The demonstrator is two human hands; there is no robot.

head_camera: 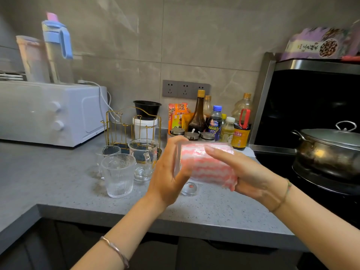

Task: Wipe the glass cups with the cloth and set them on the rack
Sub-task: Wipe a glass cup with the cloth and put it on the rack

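My left hand (165,178) curls round the left end of the cup (204,145), thumb below and fingers over the top. My right hand (247,172) lays its fingers (218,152) nearly straight and together across the pink-and-white cloth (210,168); motion blur hides the thumb. The cup lies on its side above the grey speckled counter (58,184), long axis left to right. I cannot tell which end is its mouth. More glasses (118,176) stand before the gold rack (124,127); grey tiles behind.
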